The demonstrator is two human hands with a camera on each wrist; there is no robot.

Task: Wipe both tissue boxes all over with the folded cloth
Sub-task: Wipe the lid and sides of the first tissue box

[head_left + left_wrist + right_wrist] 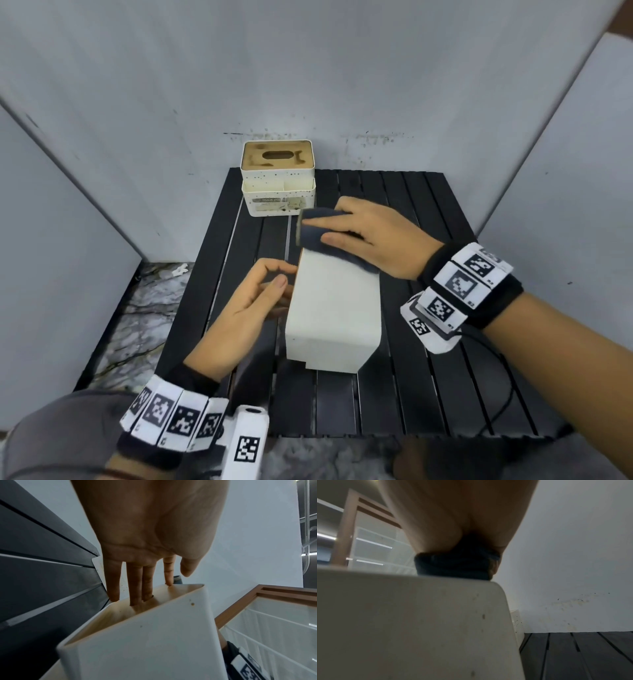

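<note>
A plain white tissue box lies on its side in the middle of the black slatted table. My left hand steadies its left face, the straight fingers pressing their tips on the brownish side of the box. My right hand grips the folded dark cloth and holds it on the far end of the box's upper face; from the right wrist the cloth sits on the box's edge. A second, speckled white tissue box with a wooden lid stands upright at the table's back.
Grey panels wall in the table at the back and on both sides. A marbled floor strip shows to the left of the table. A black cable trails from my right wrist band over the table's front right.
</note>
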